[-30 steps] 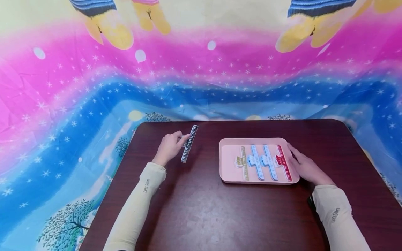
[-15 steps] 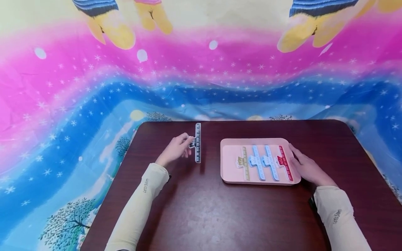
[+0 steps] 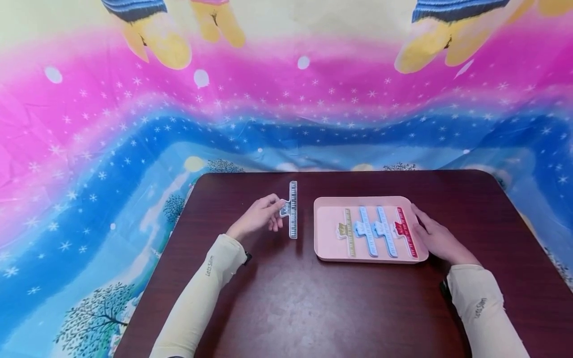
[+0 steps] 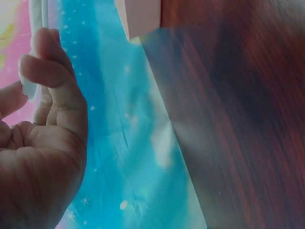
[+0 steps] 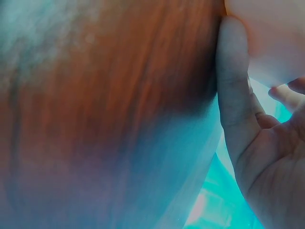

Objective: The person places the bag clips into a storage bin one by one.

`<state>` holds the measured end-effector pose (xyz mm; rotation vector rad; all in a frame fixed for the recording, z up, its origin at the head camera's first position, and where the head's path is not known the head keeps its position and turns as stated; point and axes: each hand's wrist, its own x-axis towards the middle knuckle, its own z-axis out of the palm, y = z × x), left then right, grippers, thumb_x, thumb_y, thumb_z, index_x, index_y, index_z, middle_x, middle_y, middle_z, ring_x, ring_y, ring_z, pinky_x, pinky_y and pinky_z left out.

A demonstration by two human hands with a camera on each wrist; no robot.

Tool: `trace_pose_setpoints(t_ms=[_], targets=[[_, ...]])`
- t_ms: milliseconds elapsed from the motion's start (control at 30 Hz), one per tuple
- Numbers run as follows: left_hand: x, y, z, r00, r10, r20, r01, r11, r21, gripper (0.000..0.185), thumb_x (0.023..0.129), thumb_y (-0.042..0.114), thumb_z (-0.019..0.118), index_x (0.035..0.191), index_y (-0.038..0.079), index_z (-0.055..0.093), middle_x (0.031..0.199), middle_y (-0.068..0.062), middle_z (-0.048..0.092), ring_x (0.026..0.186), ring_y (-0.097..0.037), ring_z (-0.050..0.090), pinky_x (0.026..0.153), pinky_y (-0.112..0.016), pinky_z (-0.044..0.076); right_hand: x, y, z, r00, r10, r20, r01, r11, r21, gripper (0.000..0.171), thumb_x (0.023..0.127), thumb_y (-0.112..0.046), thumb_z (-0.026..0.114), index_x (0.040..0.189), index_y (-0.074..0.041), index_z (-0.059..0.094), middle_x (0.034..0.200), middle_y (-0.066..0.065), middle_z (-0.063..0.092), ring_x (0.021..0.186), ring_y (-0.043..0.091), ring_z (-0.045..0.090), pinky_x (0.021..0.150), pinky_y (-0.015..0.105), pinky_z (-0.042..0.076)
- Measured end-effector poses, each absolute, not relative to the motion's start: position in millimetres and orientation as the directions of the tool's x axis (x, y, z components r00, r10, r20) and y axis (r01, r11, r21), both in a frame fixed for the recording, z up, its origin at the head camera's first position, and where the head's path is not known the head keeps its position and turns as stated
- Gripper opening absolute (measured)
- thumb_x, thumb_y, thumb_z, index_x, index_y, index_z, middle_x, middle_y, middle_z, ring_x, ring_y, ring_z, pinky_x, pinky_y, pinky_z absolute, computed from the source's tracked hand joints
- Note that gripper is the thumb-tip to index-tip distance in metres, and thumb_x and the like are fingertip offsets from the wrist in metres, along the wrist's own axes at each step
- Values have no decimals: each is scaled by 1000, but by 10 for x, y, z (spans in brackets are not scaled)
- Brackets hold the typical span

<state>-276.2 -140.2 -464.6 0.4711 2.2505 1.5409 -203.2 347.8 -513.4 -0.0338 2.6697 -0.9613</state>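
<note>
In the head view my left hand (image 3: pixel 258 216) pinches a clear clip (image 3: pixel 293 211) with a black piano-key pattern by its tab, its long bar upright in view, left of the pink tray (image 3: pixel 326 246). In the left wrist view the pale clip (image 4: pixel 31 88) sits between thumb and fingers. My right hand (image 3: pixel 440 243) rests along the tray's right side with its fingers extended; in the right wrist view one straight digit lies against the tray wall (image 5: pixel 276 38). Inside the tray lie a gold clip (image 3: pixel 349 233), two blue clips (image 3: pixel 368 233) and a red clip (image 3: pixel 407 233), side by side.
A dark red-brown wooden table (image 3: pixel 286 303) with rounded far corners bears the tray. Behind it hangs a colourful cloth backdrop (image 3: pixel 277 109) with snowflakes and trees. Pale sleeves cover both forearms.
My left hand has carried the clear clip rightward, closer to the tray, and turned it from slanted to upright in view. The right hand and tray have stayed in place.
</note>
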Motion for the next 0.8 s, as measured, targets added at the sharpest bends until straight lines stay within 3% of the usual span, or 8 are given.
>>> trace_pose_setpoints(t_ms=[267,367,467,600,767,800], targets=[[-2733,-1321,-4645,-906,399,-141,-18,297,955,27,107,30,58,102,4,65,91,-26,70,68,-22,66,67,-34,57,-2035,3466,-5127,-956,-129,-265,70,775,-628,70,113,-40,33,166,-15,-6,165,38,8,148,64,14,114,78,19],[-2729,-1299,-4666,-910,388,-149,-25,307,951,26,106,28,61,104,3,68,88,-22,69,75,-34,68,73,-38,59,-2033,3469,-5138,-956,-129,-265,70,775,-628,70,113,-41,33,166,-16,-6,165,38,9,148,64,14,114,78,19],[-2720,-1272,-4681,-909,384,-161,-39,305,952,24,105,26,63,106,3,70,84,-10,69,87,-46,66,85,-51,59,-2031,3474,-5150,-955,-127,-266,71,776,-626,70,113,-42,32,166,-16,-6,165,38,9,148,63,14,114,78,19],[-2711,-1236,-4677,-911,375,-172,-57,298,953,25,104,25,64,108,1,71,86,-4,68,92,-47,66,96,-63,53,-2032,3480,-5153,-955,-125,-270,77,774,-629,70,113,-42,32,166,-18,-7,166,37,8,148,63,13,114,78,19],[-2723,-1218,-4692,-909,376,-181,-70,290,955,26,104,24,66,107,-1,71,83,-5,70,94,-51,67,96,-63,53,-2040,3479,-5149,-953,-125,-274,80,773,-630,71,113,-43,32,166,-18,-8,166,37,7,149,63,13,114,79,19],[-2725,-1215,-4696,-907,380,-181,-70,288,955,25,103,23,67,108,-1,70,84,-6,71,89,-46,69,95,-61,55,-2042,3481,-5151,-953,-125,-276,80,774,-628,71,113,-43,32,165,-18,-8,166,37,7,149,63,13,114,79,19]])
